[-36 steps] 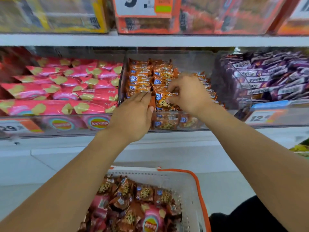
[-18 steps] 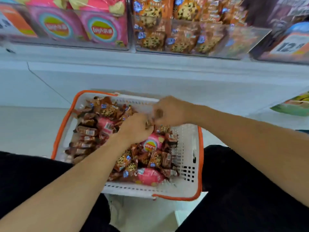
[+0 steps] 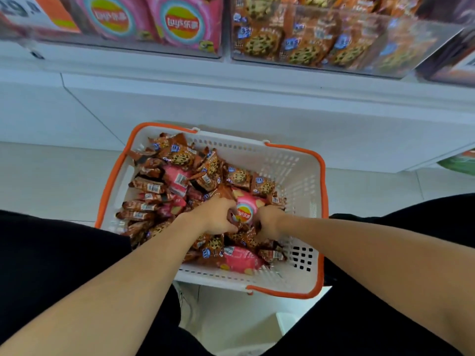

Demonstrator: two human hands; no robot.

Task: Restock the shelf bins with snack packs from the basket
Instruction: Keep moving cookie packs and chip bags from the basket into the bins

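Note:
A white basket (image 3: 295, 163) with an orange rim sits on the floor between my knees, heaped with brown cookie packs (image 3: 180, 155) and a few pink chip packs (image 3: 248, 209). Both my hands are down in the pile. My left hand (image 3: 214, 215) curls its fingers into the brown packs at the left edge of the pink chip pack. My right hand (image 3: 270, 222) curls into brown packs on that pack's right side. The fingertips are buried, so what each holds is partly hidden. The clear cookie bin (image 3: 401, 44) is on the shelf above.
A clear bin of pink chip packs (image 3: 154, 24) stands left of the cookie bin, with a purple-pack bin (image 3: 452, 60) at the far right edge. A white shelf base (image 3: 231, 98) runs below them. My dark trouser legs flank the basket.
My view dropped from the shelf to the basket. Both hands left the cookie bin, came down over the basket, and now dig deeper into the packs on either side of the pink chip pack.

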